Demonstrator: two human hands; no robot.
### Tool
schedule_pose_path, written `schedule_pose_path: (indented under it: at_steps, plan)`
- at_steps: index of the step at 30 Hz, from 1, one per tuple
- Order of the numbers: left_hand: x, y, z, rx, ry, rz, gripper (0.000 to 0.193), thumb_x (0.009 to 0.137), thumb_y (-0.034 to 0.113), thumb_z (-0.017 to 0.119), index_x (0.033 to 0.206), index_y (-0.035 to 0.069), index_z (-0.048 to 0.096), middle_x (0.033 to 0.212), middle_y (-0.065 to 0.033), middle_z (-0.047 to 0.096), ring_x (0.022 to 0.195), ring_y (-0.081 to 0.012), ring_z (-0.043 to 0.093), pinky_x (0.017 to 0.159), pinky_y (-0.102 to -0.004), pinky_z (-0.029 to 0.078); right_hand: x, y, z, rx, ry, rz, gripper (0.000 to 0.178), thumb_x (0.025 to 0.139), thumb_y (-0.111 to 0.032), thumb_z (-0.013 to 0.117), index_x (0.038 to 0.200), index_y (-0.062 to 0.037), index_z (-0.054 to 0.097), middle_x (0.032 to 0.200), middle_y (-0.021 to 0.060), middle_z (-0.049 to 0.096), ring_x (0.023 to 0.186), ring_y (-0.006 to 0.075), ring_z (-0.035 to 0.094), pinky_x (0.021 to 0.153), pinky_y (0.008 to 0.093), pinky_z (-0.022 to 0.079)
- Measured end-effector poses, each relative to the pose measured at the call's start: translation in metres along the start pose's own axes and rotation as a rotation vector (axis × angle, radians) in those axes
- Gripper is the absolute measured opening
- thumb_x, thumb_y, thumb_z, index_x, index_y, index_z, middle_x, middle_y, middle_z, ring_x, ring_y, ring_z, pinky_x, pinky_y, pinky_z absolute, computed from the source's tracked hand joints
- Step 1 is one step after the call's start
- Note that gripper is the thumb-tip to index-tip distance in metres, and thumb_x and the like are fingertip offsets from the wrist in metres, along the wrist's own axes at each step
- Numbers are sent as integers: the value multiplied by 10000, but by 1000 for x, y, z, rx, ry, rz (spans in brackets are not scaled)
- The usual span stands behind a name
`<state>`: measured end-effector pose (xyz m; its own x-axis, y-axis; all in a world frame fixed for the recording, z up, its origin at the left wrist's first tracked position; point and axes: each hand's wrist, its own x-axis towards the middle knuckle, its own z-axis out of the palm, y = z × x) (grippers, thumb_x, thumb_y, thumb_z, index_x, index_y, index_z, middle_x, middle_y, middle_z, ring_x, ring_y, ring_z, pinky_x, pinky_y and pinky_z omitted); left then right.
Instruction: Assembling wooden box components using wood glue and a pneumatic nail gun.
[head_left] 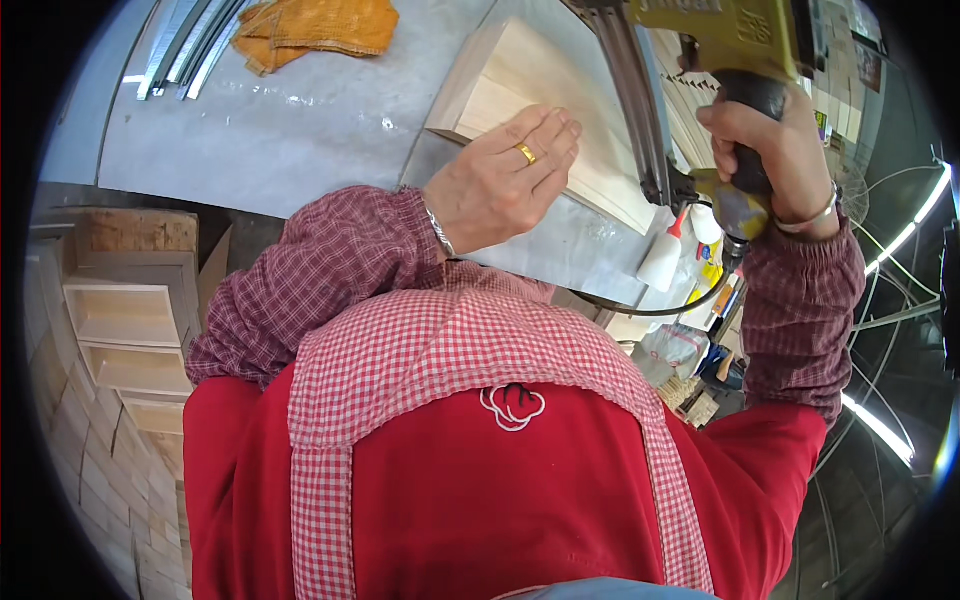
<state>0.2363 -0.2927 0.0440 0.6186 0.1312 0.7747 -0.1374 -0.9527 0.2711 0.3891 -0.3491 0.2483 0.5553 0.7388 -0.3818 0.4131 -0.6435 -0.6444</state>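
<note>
Possibly touching, the left hand (pixel 506 182) overlies the box (pixel 552 78).

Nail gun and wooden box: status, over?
Right hand gripping nail gun. Left hand at near edge of wooden box. Box on grey table. Orange cloth lies apart.

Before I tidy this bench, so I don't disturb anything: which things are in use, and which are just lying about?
In use:
- nail gun, gripped by the right hand
- wooden box, at the left hand

Apparently lying about:
- orange cloth
- white bottle with red nozzle
</note>
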Motion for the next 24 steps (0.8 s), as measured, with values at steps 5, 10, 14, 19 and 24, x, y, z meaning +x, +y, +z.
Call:
schedule_pose_path:
  at_steps: [5, 10, 14, 19, 24]
  plan:
    - [4, 6, -3, 24, -37, -12, 259, 762, 33, 567, 1004, -56, 594, 1137, -153, 604, 1088, -254, 575, 995, -354, 433, -3, -6, 15, -51, -94, -16, 87, 682, -28, 652, 711, 14, 582, 517, 44, 528, 373, 114, 449, 401, 220, 389]
    - [2, 3, 0, 4, -24, -25, 261, 759, 36, 566, 1002, -56, 591, 1130, -161, 601, 1076, -255, 577, 990, -360, 436, 2, -3, 10, -44, -95, 41, 123, 674, 0, 637, 784, 19, 587, 538, 47, 535, 380, 111, 452, 405, 210, 380]
    - [1, 1, 0, -9, -41, -18, 259, 761, 38, 562, 1002, -54, 589, 1131, -166, 595, 1059, -255, 578, 983, -363, 438, 0, -3, 11, -10, -98, 32, 129, 673, 8, 631, 795, 14, 590, 541, 41, 534, 387, 108, 454, 407, 208, 372]
    - [2, 3, -1, -1, -49, -16, 252, 764, 39, 558, 997, -52, 589, 1128, -169, 591, 1044, -255, 578, 978, -361, 440, -2, 0, 12, 38, -87, 32, 140, 671, 19, 623, 808, 7, 593, 544, 33, 531, 396, 104, 457, 410, 206, 361]
    - [4, 3, -3, 7, -58, -9, 253, 765, 44, 559, 997, -50, 589, 1123, -170, 590, 1041, -255, 578, 974, -357, 443, 0, -6, 14, 20, -108, 47, 112, 670, 21, 638, 769, -6, 594, 549, 30, 537, 402, 106, 463, 410, 213, 363]
